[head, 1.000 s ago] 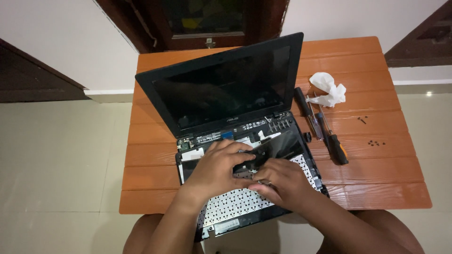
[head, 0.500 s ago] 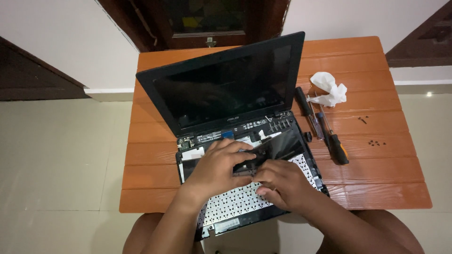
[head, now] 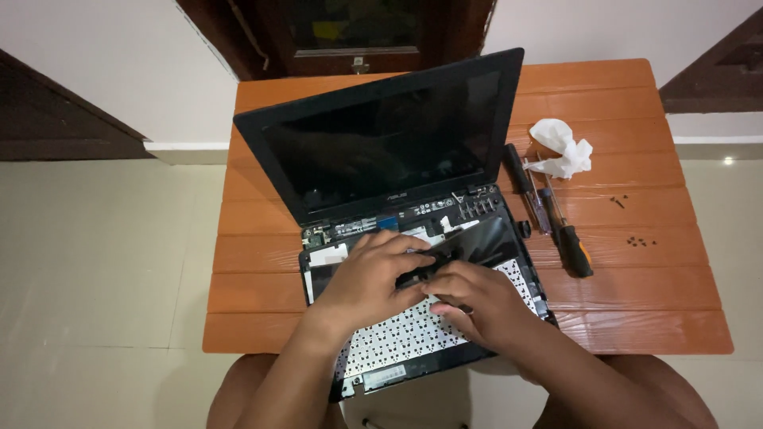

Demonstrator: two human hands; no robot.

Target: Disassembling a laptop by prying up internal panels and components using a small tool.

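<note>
Hands on the opened laptop (head: pixel 381 159): my left hand (head: pixel 373 278) and right hand (head: pixel 477 302) pinch the black strip (head: pixel 445 258) above the flipped keyboard (head: pixel 405 338). I'd keep the pull even and low, no twisting.

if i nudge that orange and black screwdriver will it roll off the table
The screwdriver would probably roll sideways some, since its handle looks round. It likely stays on: bare table lies to its right, and slat grooves may slow it. It looks stiff and light.
</note>
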